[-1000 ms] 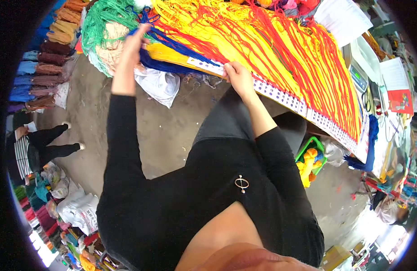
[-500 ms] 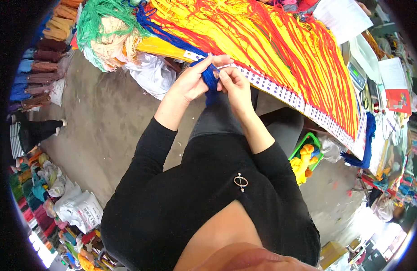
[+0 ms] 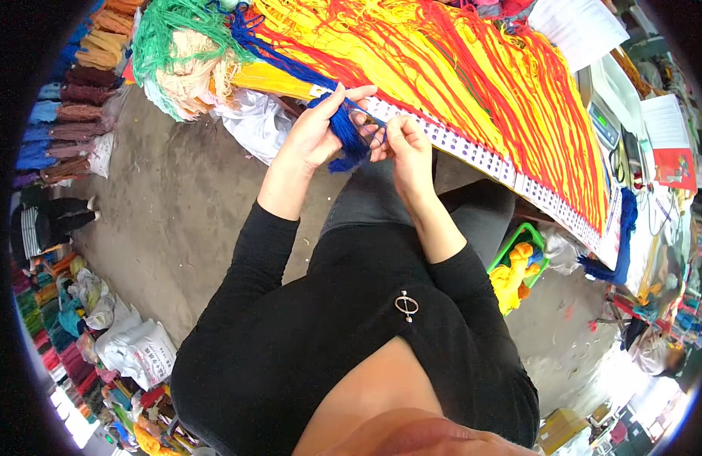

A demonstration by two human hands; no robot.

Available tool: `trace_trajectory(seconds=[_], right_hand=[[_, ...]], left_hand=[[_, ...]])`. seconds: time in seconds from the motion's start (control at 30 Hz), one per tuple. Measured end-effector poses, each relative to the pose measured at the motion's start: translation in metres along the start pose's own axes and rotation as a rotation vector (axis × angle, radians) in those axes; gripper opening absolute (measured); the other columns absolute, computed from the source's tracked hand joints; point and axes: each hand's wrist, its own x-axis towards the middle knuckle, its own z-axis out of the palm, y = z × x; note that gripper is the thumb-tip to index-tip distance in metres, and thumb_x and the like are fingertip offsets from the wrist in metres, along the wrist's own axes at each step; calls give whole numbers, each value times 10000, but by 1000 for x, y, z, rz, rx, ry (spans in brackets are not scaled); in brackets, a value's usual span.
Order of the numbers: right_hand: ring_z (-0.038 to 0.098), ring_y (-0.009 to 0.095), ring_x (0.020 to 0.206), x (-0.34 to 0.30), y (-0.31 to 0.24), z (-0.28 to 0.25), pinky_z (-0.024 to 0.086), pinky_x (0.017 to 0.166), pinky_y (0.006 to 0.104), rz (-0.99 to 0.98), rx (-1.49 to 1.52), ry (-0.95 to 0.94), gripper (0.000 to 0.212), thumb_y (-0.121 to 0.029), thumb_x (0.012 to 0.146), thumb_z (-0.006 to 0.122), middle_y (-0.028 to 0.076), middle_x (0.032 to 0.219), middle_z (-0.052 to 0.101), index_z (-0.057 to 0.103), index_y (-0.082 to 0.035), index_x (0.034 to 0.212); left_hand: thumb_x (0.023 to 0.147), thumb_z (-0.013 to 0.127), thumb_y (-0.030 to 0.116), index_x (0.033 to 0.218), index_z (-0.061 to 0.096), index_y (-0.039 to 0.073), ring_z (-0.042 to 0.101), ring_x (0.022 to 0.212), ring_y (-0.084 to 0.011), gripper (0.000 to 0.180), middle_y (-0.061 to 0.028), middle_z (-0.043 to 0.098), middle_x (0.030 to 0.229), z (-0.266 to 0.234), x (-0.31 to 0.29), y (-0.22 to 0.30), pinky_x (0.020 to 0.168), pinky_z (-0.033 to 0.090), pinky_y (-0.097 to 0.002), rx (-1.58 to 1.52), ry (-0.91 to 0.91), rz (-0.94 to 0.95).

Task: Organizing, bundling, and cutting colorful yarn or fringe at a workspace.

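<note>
Strip (landmark): A long white strip of card with rows of dark dots (image 3: 472, 156) ran slantwise along the near edge of the counter (image 3: 273, 81).
Dark blue yarn bundle: The dark blue yarn bundle (image 3: 347, 135) hung in the left hand, just by the left end of the strip, its loose lower end dangling on the person's side.
Left hand: The left hand (image 3: 313, 135) was partly curled around the bundle, thumb and index finger raised apart, with the yarn lying between them across the palm.
Right hand: The right hand (image 3: 412, 144) was just beside it on the near side of the strip, thumb and fingertips pinched on a thin blue strand (image 3: 375, 120) from the bundle.
Blue lengths: More long dark blue yarn (image 3: 283, 64) trailed away beyond the strip's left end.
Yellow and red threads: A broad sheet of yellow and red threads (image 3: 442, 76) covered the counter beyond the strip.
Yarn heap: A tangled green and cream heap of yarn (image 3: 172, 34) lay left of the strip.
White bag: A crumpled white plastic bag (image 3: 252, 125) was below and left of the strip.
Basket: A bright green plastic basket (image 3: 547, 263) holding yellow yarn (image 3: 510, 281) stood below the strip's right part.
Scale: A pale weighing scale with a lit display (image 3: 605, 121) sat beyond the strip's right end.
Blue hank: A dark blue hank (image 3: 626, 235) hung beside that end.
</note>
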Motion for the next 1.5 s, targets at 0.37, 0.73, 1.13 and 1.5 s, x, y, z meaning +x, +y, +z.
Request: trace_trajectory(seconds=[0.37,0.73,1.13,1.5], right_hand=[[505,102,479,-2,-3,0,404,481,201,7,-26,27,229,-225,949,453,50,628,562,505,-35,832],[522,90,542,-6,-7,0,407,536,203,98,-167,-105,212,-221,913,532,23,675,556,558,-19,856],[524,99,517,-7,-4,3,415,506,198,16,-147,-50,230,-231,937,483,43,665,554,500,-15,859],[513,91,519,-9,-4,2,431,512,207,9,-88,-31,214,-220,927,506,26,662,541,519,-13,873]], left_hand=[[961,394,343,1154,539,-30,431,557,-61,444,0,493,768,4,-1,3,643,454,-248,117,41,86],[962,386,353,1102,564,-16,379,492,-41,434,-5,474,695,4,-2,6,566,426,-213,147,83,91],[954,403,372,1061,587,2,365,485,-30,428,-7,473,742,5,-4,6,487,398,-196,215,121,127],[959,382,367,1064,569,-14,434,530,-65,437,-24,537,707,12,-5,5,543,437,-223,70,173,76]])
